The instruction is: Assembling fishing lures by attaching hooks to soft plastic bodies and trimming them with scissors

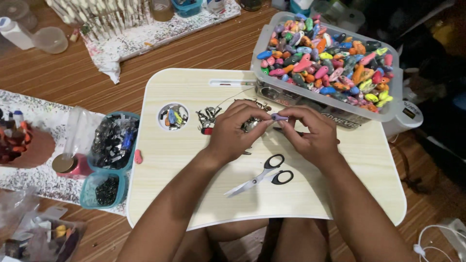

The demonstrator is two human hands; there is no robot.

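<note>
- The floor (204, 53) is brown wood-grain board, with a paint-spattered cloth (145, 36) lying near its far edge.
- A lap desk (340, 194) of pale laminate with rounded corners sits over the person's legs as the tabletop; a round cup hole (173, 117) in it holds a few small coloured pieces.
- A clear plastic bin (272, 90) rests on the desk's far right corner, heaped with smooth, teardrop-shaped beads (325, 63) in pink, blue, orange, green and grey.
- Two teal tubs (114, 145) stand just off the desk's left edge, filled with dark, shiny metal bits.
- The left hand (233, 136) and the right hand (310, 136) meet over the middle of the desk, each with thumb and forefinger pinched on one end of the same purple bead (279, 117); both hands' fingers are clenched on it, the other fingers curled loosely.
- Scissors (264, 175) with black loop handles and steel blades lie shut on the desk just below the hands, touching neither.
- A small pile of metal fittings (208, 117) and a thin wire lie beside the left hand.
- The bead, held just above the desk between the two hands, looks small, matte and elongated; whether a fitting is already on it cannot be told, since fingertips cover its ends.
- Judged from the grip, the step in hand is fitting something to the bead; the next move would call for a steady pinch and fine alignment of the tiny parts.
</note>
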